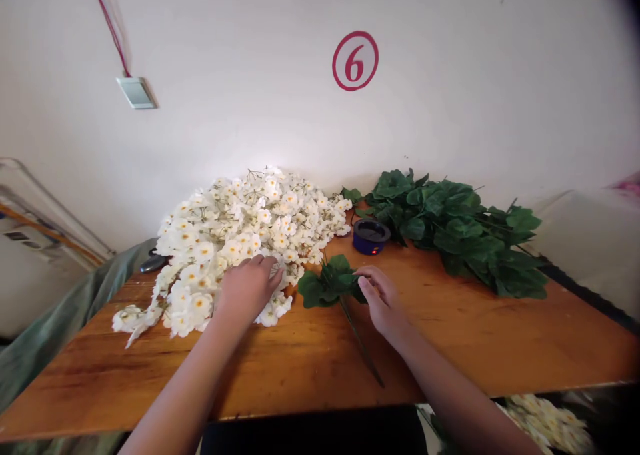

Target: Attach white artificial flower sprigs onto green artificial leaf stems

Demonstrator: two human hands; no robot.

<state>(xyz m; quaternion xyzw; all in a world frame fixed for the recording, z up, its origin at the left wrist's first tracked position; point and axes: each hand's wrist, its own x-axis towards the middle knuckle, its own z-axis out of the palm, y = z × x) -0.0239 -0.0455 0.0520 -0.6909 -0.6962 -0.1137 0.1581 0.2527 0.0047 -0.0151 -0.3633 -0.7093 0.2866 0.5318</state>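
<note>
On the wooden table [320, 368] I have my left hand [247, 292] spread, resting on the heap of white artificial blossoms [235, 235] — my right hand [383, 302] pinches a leafy green stem [330, 283] at its leaves. Just beyond sits a round blue container [370, 237], its dark contents [370, 229] hard to make out — then green leaf sprays [450, 228] to the right.

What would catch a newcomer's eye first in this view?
The heap of white flowers on the wooden table stands out first, the left hand resting on its near edge. To its right lies a mound of dark green leaves, and the right hand touches a single leafy stem between them. High on the wall is a red-circled 6.
</note>
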